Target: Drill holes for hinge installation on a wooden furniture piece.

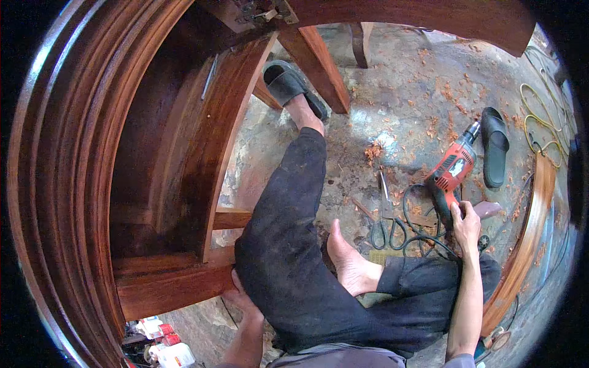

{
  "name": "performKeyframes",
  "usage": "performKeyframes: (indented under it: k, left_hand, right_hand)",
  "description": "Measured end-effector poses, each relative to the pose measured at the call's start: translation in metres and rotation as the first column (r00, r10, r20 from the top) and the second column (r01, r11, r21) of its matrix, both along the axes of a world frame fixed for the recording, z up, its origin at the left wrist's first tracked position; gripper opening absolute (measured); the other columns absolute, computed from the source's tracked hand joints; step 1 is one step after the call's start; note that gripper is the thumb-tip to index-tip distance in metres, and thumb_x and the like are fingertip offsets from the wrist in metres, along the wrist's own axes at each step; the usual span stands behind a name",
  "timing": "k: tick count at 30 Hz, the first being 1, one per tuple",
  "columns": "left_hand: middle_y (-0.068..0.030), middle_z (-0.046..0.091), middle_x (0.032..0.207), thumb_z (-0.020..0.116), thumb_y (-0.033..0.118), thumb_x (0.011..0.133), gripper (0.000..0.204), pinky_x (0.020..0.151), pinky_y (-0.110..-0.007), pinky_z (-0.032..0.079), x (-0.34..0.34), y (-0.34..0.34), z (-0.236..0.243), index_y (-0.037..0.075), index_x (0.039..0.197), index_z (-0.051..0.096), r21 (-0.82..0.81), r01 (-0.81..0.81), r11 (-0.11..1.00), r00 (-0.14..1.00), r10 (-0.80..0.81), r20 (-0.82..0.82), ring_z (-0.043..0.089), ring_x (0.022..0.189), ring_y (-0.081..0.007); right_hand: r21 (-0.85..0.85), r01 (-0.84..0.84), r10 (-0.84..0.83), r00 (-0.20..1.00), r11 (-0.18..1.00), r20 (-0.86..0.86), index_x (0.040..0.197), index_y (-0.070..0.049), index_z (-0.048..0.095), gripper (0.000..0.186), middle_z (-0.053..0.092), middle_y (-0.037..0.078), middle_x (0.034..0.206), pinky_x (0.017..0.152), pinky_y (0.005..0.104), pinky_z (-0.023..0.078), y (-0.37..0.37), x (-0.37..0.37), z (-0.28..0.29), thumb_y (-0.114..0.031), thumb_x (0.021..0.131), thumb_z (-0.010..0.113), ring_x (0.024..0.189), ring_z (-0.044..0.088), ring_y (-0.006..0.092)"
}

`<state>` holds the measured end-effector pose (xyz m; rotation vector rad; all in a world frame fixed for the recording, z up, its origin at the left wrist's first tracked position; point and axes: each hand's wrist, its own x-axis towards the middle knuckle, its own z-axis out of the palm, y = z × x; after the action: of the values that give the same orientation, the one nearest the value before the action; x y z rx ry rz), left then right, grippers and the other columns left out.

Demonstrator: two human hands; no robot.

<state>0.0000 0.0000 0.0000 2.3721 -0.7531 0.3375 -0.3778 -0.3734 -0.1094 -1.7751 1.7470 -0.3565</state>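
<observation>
At the right, my right hand [466, 228] is closed on the handle end of a red and black electric drill [453, 167], whose chuck points up and away. The drill lies over the floor with its dark cord looped beside it. My left hand [245, 305] is at the lower wooden rail [178, 293] of a brown varnished piece of furniture, next to my bent knee. Its fingers are mostly hidden behind the leg and rail. A thin metal tool [210, 76] rests on the furniture's inner panel [202, 122].
Scissors [386, 230] lie near the cord on the stained floor, among scattered wood shavings [374, 151]. A loose black slipper [494, 147] sits beyond the drill. A long wooden plank [521, 245] and yellow cord [540, 116] are at far right; white and red containers [169, 352] stand lower left.
</observation>
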Motion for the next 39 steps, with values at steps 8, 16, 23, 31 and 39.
performKeyframes:
  k: [8,16,23,31,39]
  left_hand:
    - [-0.018,0.063,0.122,0.058,0.018,0.102,0.034,0.09,-0.041,0.048,-0.003,-0.021,0.004,-0.007,0.125,0.055,-0.479,-0.142,0.866,0.971,0.028,-0.239,0.062,0.1,-0.0275]
    - [-0.0108,0.065,0.115,0.058,0.026,0.102,0.034,0.092,-0.039,0.047,-0.019,-0.035,0.022,-0.002,0.121,0.059,-0.321,-0.245,0.915,0.872,0.063,-0.486,0.061,0.1,-0.0245]
    - [-0.0118,0.068,0.106,0.067,0.019,0.096,0.026,0.09,-0.037,0.048,-0.03,-0.051,0.048,-0.003,0.109,0.066,-0.228,-0.261,0.938,0.889,0.142,-0.435,0.062,0.096,-0.024]
    - [-0.0123,0.068,0.108,0.071,0.014,0.092,0.026,0.09,-0.037,0.048,-0.028,-0.054,0.039,-0.004,0.11,0.065,-0.427,-0.209,0.88,0.883,-0.018,-0.469,0.063,0.097,-0.0232]
    - [-0.0094,0.068,0.103,0.074,0.012,0.09,0.023,0.089,-0.037,0.048,-0.027,-0.055,0.041,-0.003,0.106,0.066,-0.415,-0.149,0.897,0.906,-0.044,-0.421,0.063,0.094,-0.022]
  right_hand:
    - [-0.013,0.072,-0.072,0.997,0.997,-0.01,0.11,-0.004,0.068,0.047,0.072,0.021,0.101,0.086,0.0451,0.051,-0.001,0.003,-0.002,-0.049,0.095,0.06,0.098,0.068,0.0381]
    - [-0.019,0.081,-0.079,0.993,0.996,0.086,0.106,-0.004,0.069,0.041,0.072,0.02,0.096,0.084,0.0419,0.051,-0.002,0.0,-0.008,-0.043,0.094,0.063,0.092,0.069,0.0353]
    - [-0.065,0.041,-0.034,0.994,0.997,0.107,0.105,0.001,0.068,0.043,0.07,0.023,0.095,0.083,0.0414,0.05,-0.003,-0.004,-0.019,-0.04,0.096,0.063,0.091,0.068,0.0354]
    - [-0.1,0.046,-0.041,0.998,0.994,0.055,0.105,-0.002,0.07,0.044,0.071,0.022,0.096,0.082,0.044,0.051,0.0,-0.005,-0.025,-0.045,0.096,0.062,0.092,0.068,0.0371]
    - [-0.101,0.08,-0.078,0.997,0.992,0.027,0.104,-0.005,0.07,0.045,0.071,0.021,0.096,0.081,0.0448,0.051,0.004,-0.003,-0.028,-0.049,0.095,0.062,0.092,0.068,0.0385]
